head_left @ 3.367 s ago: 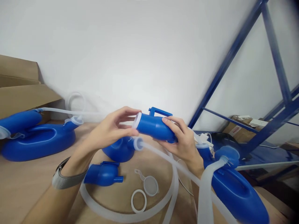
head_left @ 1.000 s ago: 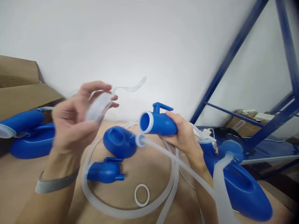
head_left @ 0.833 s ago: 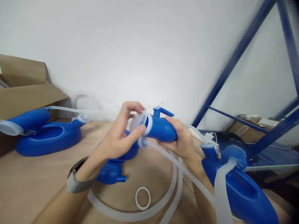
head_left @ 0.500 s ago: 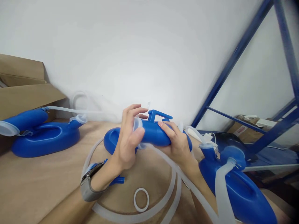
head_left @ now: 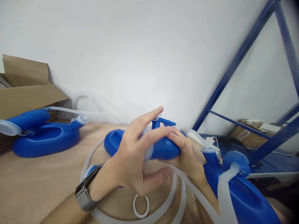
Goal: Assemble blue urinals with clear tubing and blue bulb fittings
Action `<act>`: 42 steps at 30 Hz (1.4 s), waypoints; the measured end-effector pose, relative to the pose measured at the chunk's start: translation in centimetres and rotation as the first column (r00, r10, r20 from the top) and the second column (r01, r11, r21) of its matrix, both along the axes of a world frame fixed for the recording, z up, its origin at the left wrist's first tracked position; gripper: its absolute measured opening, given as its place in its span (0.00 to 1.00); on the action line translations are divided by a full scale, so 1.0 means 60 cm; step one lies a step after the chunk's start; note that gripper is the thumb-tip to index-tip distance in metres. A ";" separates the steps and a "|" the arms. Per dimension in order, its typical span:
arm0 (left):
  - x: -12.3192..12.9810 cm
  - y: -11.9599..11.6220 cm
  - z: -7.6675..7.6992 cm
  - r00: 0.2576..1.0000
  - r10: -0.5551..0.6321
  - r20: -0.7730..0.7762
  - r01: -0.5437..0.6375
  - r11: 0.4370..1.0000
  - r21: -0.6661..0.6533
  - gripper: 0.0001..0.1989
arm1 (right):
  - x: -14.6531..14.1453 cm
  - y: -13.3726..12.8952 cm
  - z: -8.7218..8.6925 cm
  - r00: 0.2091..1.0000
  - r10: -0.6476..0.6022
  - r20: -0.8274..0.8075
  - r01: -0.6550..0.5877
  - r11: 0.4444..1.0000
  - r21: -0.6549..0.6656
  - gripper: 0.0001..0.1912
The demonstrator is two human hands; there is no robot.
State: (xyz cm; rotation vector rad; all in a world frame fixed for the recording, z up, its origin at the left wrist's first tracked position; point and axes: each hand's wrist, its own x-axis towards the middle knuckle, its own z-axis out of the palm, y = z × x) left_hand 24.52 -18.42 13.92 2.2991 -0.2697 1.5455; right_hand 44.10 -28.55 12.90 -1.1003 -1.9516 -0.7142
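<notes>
A blue tubular urinal funnel with a translucent collar at its left end is held above the table. My right hand wraps round its right end. My left hand spreads over the collar end, thumb below and fingers reaching across; it is open, and whether it touches the collar I cannot tell. Behind the hands lies a blue urinal bottle, partly hidden, with its blue handle showing above the funnel. A translucent hose curves beneath my hands. Near the front, a white ring lies on the table.
To the left, another blue bottle carries a funnel, beside an open cardboard box. A third blue bottle with a thick hose stands close on the right. Beyond it rises a blue metal rack against the white wall.
My left hand has moved right and spread wider across the funnel, its thumb dropping below. The funnel has tilted and come slightly lower, still in my right hand. The view has shifted slightly.
</notes>
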 end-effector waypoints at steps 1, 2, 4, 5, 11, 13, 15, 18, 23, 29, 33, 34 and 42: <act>0.000 0.005 0.000 1.000 -0.008 -0.005 0.008 1.000 0.027 0.31 | 0.002 -0.001 0.000 1.000 0.002 0.006 -0.002 1.000 0.000 0.40; 0.001 0.011 -0.001 1.000 -0.017 -0.004 0.017 0.999 0.044 0.33 | 0.005 -0.001 0.001 1.000 -0.010 0.023 0.011 1.000 -0.013 0.39; 0.004 0.023 -0.002 0.999 -0.031 -0.012 0.032 0.998 0.055 0.36 | 0.009 -0.001 0.002 0.996 -0.070 0.063 0.074 0.995 -0.062 0.37; 0.006 0.027 -0.002 0.999 -0.031 -0.017 0.032 0.998 0.051 0.36 | 0.010 0.001 0.001 0.992 -0.099 0.073 0.104 0.992 -0.068 0.36; 0.008 0.028 0.005 0.976 0.183 0.119 -0.183 0.983 -0.013 0.19 | -0.002 0.026 -0.020 0.988 -0.155 0.020 0.153 0.983 0.101 0.39; 0.005 0.029 0.003 0.942 0.264 0.205 -0.269 0.963 -0.007 0.18 | -0.007 0.034 -0.026 0.990 -0.139 0.032 0.136 0.988 0.077 0.38; 0.000 0.033 0.001 0.911 0.320 0.258 -0.340 0.940 0.034 0.17 | -0.009 0.036 -0.028 0.997 -0.063 -0.037 0.065 0.996 0.056 0.38; -0.008 0.041 0.000 0.899 0.350 0.263 -0.403 0.897 0.181 0.18 | -0.006 0.027 -0.021 0.938 0.035 -0.344 -0.008 0.997 0.078 0.36; -0.003 0.031 -0.001 0.970 0.209 0.121 -0.241 0.834 0.496 0.16 | 0.002 -0.011 0.012 0.866 0.010 -0.500 -0.100 0.983 -0.155 0.32; 0.012 0.008 -0.006 0.986 0.134 -0.094 -0.099 0.946 0.309 0.18 | -0.004 -0.024 0.035 0.873 0.003 -0.487 -0.123 0.969 -0.214 0.15; 0.007 -0.003 0.006 0.981 0.014 -0.192 -0.017 1.000 -0.016 0.16 | -0.018 -0.019 0.030 0.862 -0.014 -0.507 -0.107 0.972 -0.208 0.13; 0.006 -0.006 0.010 0.978 -0.002 -0.207 -0.017 0.996 -0.091 0.13 | -0.020 -0.018 0.028 0.862 -0.008 -0.507 -0.111 0.972 -0.205 0.15; -0.006 -0.011 0.023 0.939 -0.171 -0.298 0.019 0.892 -0.451 0.06 | -0.027 -0.021 0.024 0.888 0.007 -0.461 -0.140 0.957 -0.255 0.27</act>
